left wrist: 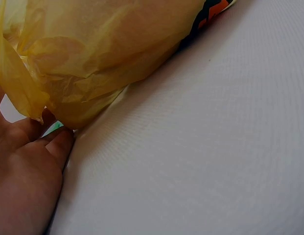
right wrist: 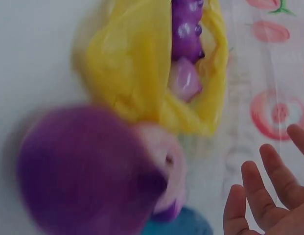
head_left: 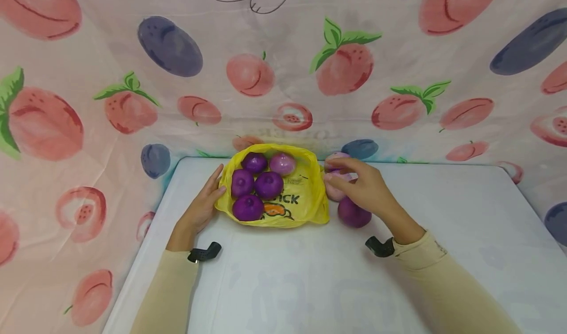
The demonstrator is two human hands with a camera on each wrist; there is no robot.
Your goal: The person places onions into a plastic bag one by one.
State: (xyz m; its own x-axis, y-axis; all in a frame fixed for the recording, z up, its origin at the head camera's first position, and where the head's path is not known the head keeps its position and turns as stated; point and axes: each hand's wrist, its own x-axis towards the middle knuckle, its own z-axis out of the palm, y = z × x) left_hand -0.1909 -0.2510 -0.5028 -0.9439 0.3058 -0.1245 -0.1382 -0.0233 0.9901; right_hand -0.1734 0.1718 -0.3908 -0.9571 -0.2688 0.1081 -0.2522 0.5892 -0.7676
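Observation:
A yellow plastic bag lies with its mouth spread, holding several dark purple onions and a paler one. My left hand rests along the bag's left side, fingers fairly straight; in the left wrist view its fingertips touch the bag's lower edge. To the right of the bag sit a dark purple onion and pale pink-purple onions. Over the pale ones is my right hand, partly covering them. The right wrist view shows its fingers spread and holding nothing, beside the onions.
The white table reaches back to a cloth backdrop printed with peaches and blue fruit. This cloth also hangs along the left side. A black wrist mount sits on the left sleeve, another on the right.

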